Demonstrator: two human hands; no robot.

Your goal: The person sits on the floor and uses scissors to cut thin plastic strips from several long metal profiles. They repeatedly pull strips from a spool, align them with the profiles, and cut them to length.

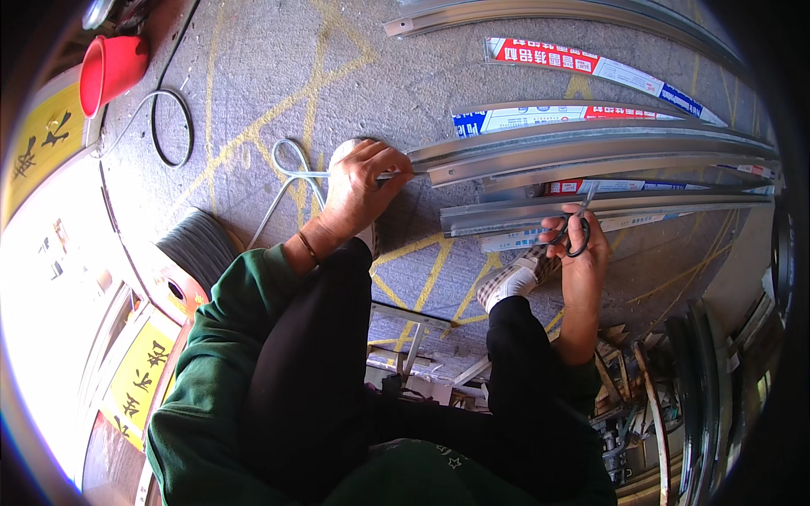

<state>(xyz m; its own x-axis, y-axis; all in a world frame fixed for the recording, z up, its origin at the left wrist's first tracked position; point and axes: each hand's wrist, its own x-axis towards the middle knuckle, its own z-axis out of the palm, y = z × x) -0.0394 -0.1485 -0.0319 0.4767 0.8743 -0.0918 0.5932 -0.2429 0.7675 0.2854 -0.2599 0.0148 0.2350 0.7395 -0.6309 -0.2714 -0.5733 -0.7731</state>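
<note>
My left hand (361, 179) pinches a thin grey strip (314, 174) at the left end of a long silver metal profile (540, 154). The strip loops on the floor left of the hand and trails down toward a spool (200, 250) wound with grey strip. In my right hand (585, 257) is a pair of scissors (577, 239) with black handles, its blades pointing away from me. My fingers go through or round the handle loops; exactly how is hard to see. Below the first profile, near the scissors, lies another silver profile (506, 217).
More profiles, one with a red, white and blue printed film (591, 63), lie toward the right. A red bucket (112, 72) stands far left near a dark cable (187, 126). Yellow lines mark the grey floor. Metal offcuts (650, 405) crowd the lower right.
</note>
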